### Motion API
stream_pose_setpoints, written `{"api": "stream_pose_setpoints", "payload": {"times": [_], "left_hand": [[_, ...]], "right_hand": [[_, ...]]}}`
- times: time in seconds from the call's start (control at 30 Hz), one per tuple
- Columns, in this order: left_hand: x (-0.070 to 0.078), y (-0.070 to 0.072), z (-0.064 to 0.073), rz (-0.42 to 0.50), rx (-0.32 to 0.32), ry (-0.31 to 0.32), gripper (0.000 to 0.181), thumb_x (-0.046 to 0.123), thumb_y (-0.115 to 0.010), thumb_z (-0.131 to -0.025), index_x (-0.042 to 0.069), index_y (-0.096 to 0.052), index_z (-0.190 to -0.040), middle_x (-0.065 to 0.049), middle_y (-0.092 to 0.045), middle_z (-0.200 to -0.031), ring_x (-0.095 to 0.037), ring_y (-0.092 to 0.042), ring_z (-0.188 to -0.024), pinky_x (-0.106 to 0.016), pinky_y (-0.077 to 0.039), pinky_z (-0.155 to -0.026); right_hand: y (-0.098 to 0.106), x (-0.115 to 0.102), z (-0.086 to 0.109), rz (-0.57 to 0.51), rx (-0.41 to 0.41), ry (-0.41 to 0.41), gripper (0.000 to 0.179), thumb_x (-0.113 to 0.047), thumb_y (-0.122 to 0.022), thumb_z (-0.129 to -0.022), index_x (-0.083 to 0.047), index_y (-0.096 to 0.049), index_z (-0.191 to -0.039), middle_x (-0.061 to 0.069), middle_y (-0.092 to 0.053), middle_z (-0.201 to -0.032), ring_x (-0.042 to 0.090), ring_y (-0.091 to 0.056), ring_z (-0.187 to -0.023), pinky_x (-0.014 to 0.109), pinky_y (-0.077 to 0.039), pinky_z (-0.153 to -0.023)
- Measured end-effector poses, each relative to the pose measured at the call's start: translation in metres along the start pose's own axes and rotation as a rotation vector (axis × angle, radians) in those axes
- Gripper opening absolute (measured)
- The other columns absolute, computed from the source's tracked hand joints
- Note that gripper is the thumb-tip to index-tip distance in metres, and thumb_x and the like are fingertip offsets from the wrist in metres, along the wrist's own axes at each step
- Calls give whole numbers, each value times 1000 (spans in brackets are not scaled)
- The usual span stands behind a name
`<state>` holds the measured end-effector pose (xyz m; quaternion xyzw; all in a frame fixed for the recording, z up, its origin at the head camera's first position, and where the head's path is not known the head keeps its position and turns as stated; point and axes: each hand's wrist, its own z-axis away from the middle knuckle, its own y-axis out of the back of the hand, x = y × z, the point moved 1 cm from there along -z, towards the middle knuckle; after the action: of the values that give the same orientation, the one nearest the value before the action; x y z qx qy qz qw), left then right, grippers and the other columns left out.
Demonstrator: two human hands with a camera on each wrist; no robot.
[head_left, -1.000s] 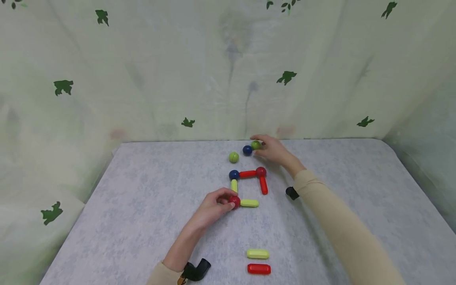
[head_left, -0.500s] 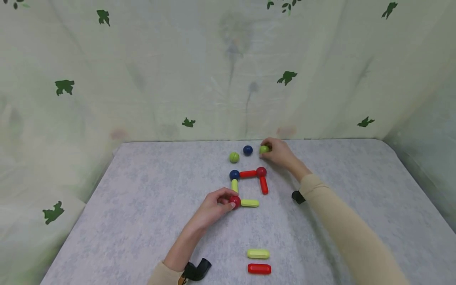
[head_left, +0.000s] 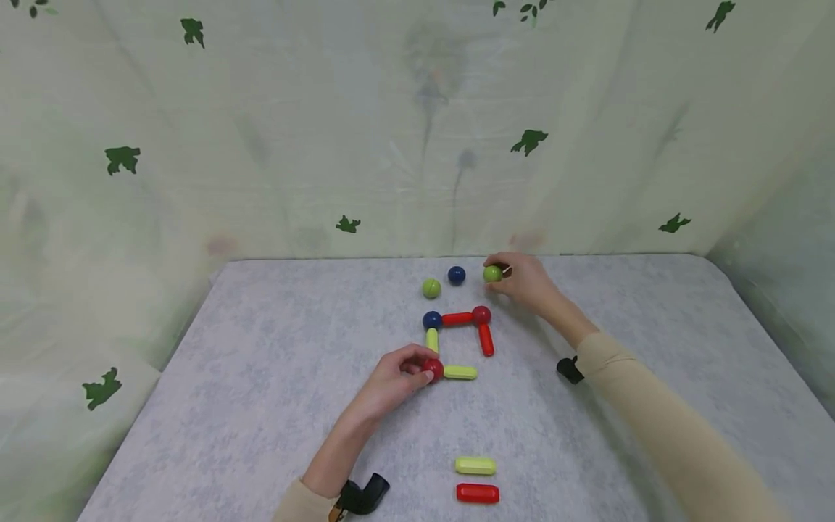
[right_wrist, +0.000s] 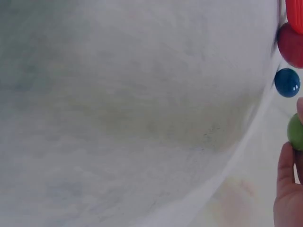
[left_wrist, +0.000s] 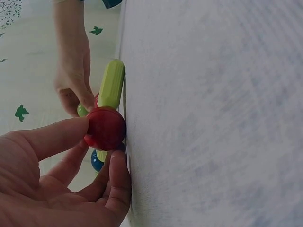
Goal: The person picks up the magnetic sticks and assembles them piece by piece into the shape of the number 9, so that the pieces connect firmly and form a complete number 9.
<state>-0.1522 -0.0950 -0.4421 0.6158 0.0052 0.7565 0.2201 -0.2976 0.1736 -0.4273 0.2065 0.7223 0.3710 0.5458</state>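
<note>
Table (head_left: 228, 377): pale grey, mottled surface
Centre: touching rods (head_left: 459, 373) and balls (head_left: 481, 315)
12 o'clock: green ball (head_left: 431, 288), blue ball (head_left: 457, 275)
6 o'clock: yellow rod (head_left: 475, 465), red rod (head_left: 478, 494)

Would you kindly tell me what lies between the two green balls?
In the head view, a loose blue ball lies between the loose green ball and the held green ball in the right hand.

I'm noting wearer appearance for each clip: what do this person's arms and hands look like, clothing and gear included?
The left hand and right hand are ungloved. The left sleeve and right sleeve are plain beige. A black curved piece sits at the left wrist, beside a small brownish part; a black rounded piece shows by the right cuff.
</note>
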Motion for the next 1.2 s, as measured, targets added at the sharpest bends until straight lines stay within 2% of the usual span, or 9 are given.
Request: {"api": "stream_pose_setpoints", "payload": {"times": [0.3, 0.5, 0.63, 0.9, 1.2], "left_hand": [[2, 0, 0, -9, -5, -7, 25, 4, -63, -93, 9, -66, -117, -6, -61, -107, -25, -52, -93, -33, -49, -75], [4, 1, -1, -7, -6, -8, 24, 4, -63, -94, 10, -66, -117, -6, -61, -108, -24, -52, -94, -33, -47, -75], [4, 1, -1, 3, -4, -16, 25, 6, -64, -94, 9, -66, -118, -6, -62, -109, -24, -52, -93, -35, -47, -75], [2, 1, -2, -5, -4, 10, 25, 5, -63, -94, 10, -66, -118, -6, -61, -109, -25, -52, -94, -33, -48, -75], [1, 0, -1, -11, 0, 3, 25, 5, -63, -93, 10, -66, -118, -6, -61, -109, -25, -51, -94, -33, -47, -76]], "right_hand": [[4, -18, 32, -19, 79, 38, 42, -10, -78, -85, -8, -64, -124, 4, -63, -119, 24, -58, -102, 45, -48, -91], [3, -29, 52, -81, 146, 78, 39, -5, -78, -84, -10, -64, -120, 1, -61, -116, 20, -56, -101, 46, -48, -91], [1, -38, 68, -113, 169, 55, 37, -5, -78, -83, -11, -65, -117, -1, -60, -112, 19, -55, -99, 46, -49, -91], [-3, -57, 100, -175, 143, 8, 37, -7, -80, -82, -12, -66, -117, -4, -61, -112, 17, -56, -99, 46, -49, -91], [-6, -65, 135, -206, 168, -90, 38, -10, -80, -82, -15, -66, -118, -4, -62, -110, 18, -56, -96, 43, -51, -84]]}}
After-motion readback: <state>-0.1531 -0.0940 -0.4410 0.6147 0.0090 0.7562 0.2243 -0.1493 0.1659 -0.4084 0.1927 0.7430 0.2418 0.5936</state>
